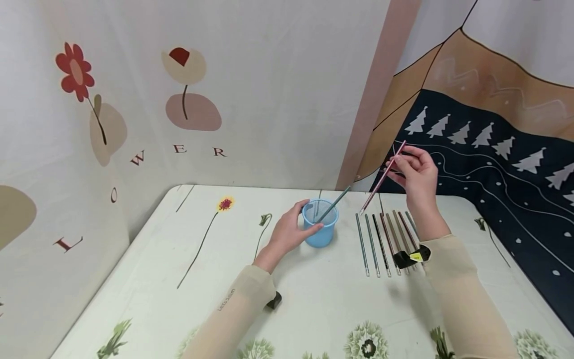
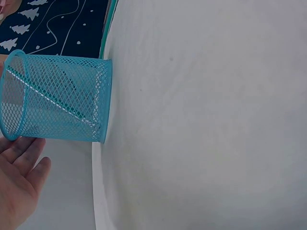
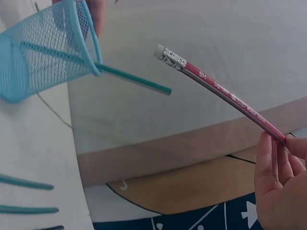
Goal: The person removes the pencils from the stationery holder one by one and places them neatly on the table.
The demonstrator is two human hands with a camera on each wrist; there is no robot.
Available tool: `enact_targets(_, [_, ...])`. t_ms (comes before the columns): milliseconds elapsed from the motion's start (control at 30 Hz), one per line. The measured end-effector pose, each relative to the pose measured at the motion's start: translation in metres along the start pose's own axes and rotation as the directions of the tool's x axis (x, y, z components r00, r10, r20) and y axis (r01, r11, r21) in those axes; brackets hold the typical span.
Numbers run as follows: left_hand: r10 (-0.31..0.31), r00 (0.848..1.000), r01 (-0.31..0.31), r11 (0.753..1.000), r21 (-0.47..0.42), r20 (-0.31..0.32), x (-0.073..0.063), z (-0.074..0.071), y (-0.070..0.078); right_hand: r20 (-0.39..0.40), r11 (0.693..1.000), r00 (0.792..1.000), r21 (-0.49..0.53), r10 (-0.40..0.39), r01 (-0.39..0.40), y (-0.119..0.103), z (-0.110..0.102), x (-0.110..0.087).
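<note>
A light-blue mesh pen holder [image 1: 320,234] stands on the table, a green pencil [image 1: 337,200] leaning in it. My left hand [image 1: 289,229] holds its left side, thumb in front and fingers behind near the rim. The left wrist view shows the holder [image 2: 62,98] sideways, with fingers at its rim. Above the table on the right, my right hand [image 1: 417,172] pinches a pink pencil [image 1: 381,182] between thumb and fingers. That pencil's [image 3: 230,98] white eraser end points down toward the table, apart from the holder.
Several pencils [image 1: 373,244] in green, black, red and brown lie in a row right of the holder, partly under the right wrist's black camera [image 1: 405,259]. A printed cloth wall [image 1: 269,99] rises behind the table, and a dark tree-patterned cloth [image 1: 493,169] hangs at right.
</note>
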State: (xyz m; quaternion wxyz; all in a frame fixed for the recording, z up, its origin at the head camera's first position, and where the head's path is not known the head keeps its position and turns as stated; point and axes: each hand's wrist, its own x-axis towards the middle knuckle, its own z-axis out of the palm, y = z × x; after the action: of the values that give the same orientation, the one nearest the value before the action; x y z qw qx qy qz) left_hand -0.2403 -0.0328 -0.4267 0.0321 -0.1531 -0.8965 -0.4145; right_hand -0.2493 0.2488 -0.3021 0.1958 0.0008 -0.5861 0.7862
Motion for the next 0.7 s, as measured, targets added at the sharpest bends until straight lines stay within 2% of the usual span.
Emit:
enact_targets(200, [0.006, 1.0, -0.006, 1.0, 0.003, -0.004, 0.0, 0.0, -0.003, -0.003, 0.999, 1.0, 0.032, -0.004, 0.004, -0.004, -0.013, 0.003])
enact_targets(467, [0.004, 1.0, -0.004, 1.0, 0.02, -0.006, 0.0, 0.002, -0.003, -0.064, 1.0, 0.998, -0.026, 0.008, -0.01, -0.008, -0.034, 0.005])
enact_targets(700, [-0.005, 1.0, 0.005, 1.0, 0.02, -0.001, 0.0, 0.001, -0.002, -0.087, 0.999, 0.996, 0.021, 0.03, -0.028, -0.012, -0.054, 0.007])
